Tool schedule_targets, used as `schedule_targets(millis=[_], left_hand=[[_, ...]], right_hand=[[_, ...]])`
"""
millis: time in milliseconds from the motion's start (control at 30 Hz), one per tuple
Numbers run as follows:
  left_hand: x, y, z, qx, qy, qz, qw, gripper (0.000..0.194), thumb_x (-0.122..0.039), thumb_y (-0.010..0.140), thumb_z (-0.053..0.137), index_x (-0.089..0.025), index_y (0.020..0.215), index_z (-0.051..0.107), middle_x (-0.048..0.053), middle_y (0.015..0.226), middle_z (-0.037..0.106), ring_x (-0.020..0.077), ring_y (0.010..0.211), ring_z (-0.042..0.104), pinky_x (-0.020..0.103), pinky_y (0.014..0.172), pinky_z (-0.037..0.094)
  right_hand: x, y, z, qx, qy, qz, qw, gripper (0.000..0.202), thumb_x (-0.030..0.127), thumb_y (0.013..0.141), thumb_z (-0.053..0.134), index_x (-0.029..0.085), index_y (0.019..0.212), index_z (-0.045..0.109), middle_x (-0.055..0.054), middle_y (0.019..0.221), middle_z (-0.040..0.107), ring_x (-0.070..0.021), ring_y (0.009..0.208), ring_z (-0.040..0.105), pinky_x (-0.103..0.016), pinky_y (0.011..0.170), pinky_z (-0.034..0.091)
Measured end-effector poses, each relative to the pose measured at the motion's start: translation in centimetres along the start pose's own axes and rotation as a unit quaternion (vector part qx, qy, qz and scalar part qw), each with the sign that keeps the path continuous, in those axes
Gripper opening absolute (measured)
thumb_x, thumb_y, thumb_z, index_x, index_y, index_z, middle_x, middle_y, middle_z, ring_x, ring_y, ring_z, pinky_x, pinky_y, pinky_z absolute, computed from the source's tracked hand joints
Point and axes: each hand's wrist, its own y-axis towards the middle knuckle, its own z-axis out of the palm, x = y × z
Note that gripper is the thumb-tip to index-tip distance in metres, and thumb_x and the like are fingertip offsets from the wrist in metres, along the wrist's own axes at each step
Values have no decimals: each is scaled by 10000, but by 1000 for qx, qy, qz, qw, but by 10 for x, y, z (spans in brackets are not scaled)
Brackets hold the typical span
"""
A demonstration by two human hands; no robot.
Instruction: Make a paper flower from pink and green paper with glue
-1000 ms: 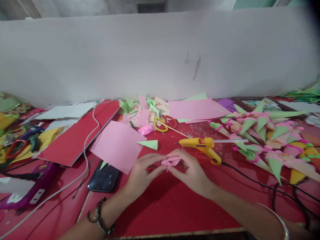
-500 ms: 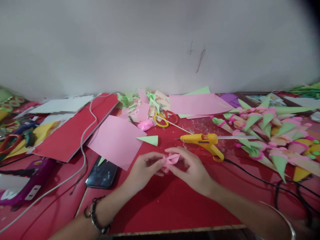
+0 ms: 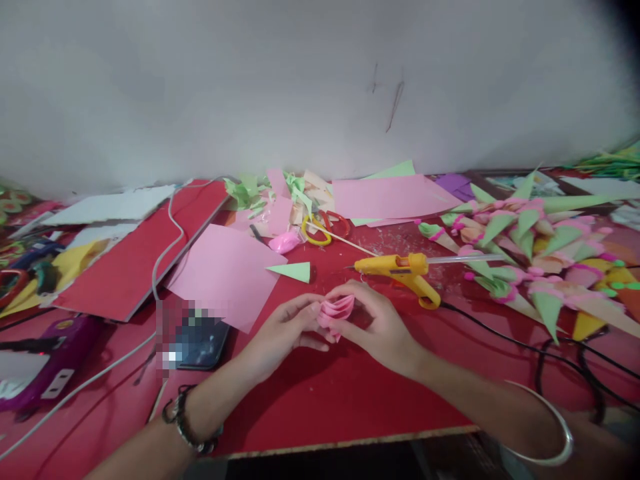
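both hands [image 3: 330, 327] pinch folded pink paper [image 3: 336, 311]

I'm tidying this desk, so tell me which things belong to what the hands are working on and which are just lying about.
In use:
pink folded paper, held by left hand and right hand

Lying about:
glue gun
green triangle
pink sheet
phone
scissors
paper cones
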Motion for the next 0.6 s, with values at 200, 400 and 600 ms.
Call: schedule_targets(millis=[200, 400, 600], left_hand=[[0, -1, 1, -15, 52, 30, 998, 292, -349, 746, 606, -210, 990, 527, 13, 898, 580, 117, 737, 578, 259, 663, 503], [-3, -2, 2, -30, 54, 39, 997, 248, -278, 752, 594, -216, 980, 517, 16, 987, 529, 131, 825, 557, 253, 678, 510], [-7, -1, 2, -38, 86, 69, 993, 239, -215, 723, 603, -201, 931, 486, 1, 972, 473, 109, 788, 531, 270, 687, 512]], right_hand=[[2, -1, -1, 15, 14, -4, 1000, 249, 238, 728, 628, 196, 953, 532, -20, 882, 555, -140, 815, 538, -259, 707, 429], [1, -3, -2, 32, 68, -9, 997, 236, 157, 798, 498, 210, 1028, 511, -48, 985, 515, -151, 903, 530, -271, 733, 466], [1, 0, -2, 10, 44, -22, 999, 209, 129, 811, 450, 214, 977, 545, -46, 918, 524, -148, 834, 535, -288, 715, 471]])
